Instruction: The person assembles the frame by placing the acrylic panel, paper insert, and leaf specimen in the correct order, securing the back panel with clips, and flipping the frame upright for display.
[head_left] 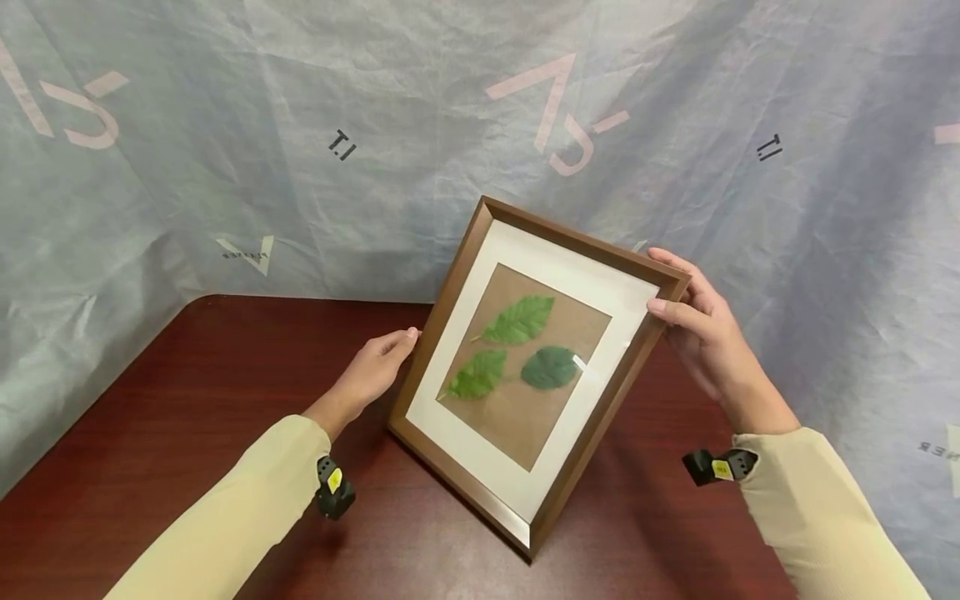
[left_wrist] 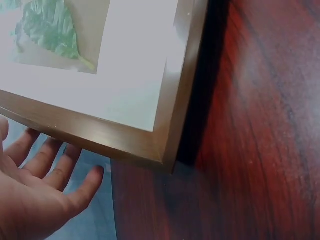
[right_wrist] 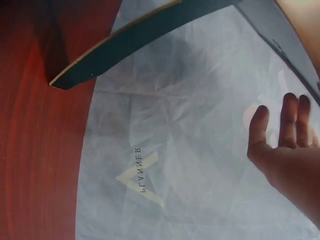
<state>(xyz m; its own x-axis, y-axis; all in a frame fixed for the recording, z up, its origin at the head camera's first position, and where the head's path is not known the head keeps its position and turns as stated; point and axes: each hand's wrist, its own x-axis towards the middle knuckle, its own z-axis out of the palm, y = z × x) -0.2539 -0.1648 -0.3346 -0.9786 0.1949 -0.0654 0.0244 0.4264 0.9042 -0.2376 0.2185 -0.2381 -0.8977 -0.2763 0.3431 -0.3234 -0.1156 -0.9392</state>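
A brown wooden picture frame with a white mat and several green leaves on brown backing stands tilted on the table, its lowest corner toward me. My right hand grips the upper right corner, thumb on the front and fingers behind. At the left side, my left hand holds the edge, its thumb against the outer rim. The left wrist view shows fingers reaching behind that rim, the little finger apart from it. Behind the frame, the right wrist view shows a dark green stand leg swung out toward the table.
The dark red wooden table has a rounded far left corner. A grey plastic sheet with printed letters hangs behind it and along both sides. Small black cameras are strapped at both wrists, over cream sleeves.
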